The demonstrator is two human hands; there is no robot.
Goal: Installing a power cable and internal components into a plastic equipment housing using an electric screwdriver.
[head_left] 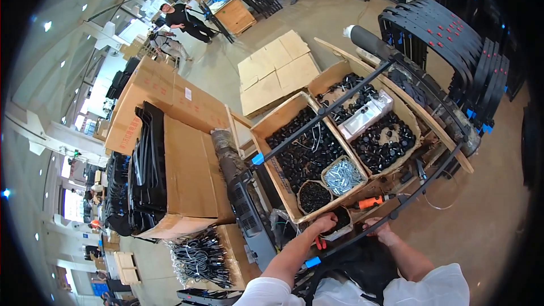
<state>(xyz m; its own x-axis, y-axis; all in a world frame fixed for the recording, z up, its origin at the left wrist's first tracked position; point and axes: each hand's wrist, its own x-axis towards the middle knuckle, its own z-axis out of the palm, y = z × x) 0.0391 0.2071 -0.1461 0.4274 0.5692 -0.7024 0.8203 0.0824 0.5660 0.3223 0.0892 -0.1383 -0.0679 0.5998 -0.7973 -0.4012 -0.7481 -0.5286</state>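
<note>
My left hand (pixel 325 224) is at the edge of a small tub of black parts (pixel 342 219). Its fingers are curled together; whatever they may hold is too small to make out. Close by, my right hand (pixel 379 229) rests with bent fingers on the near bar of a long black metal frame (pixel 428 186). This frame lies slantwise over the wooden workbench and its boxes. Red-handled pliers (pixel 321 242) sit just below my left hand. An orange and black power screwdriver (pixel 371 202) lies beyond my right hand.
A wooden tray (pixel 276 183) holds black plastic parts, a tub of silver screws (pixel 343 177) and a tub of small black screws (pixel 314 196). Cartons (pixel 192 164), bundled cables (pixel 201 260) and stacked black frames (pixel 436 28) surround the bench. A person in black (pixel 190 21) stands farther off.
</note>
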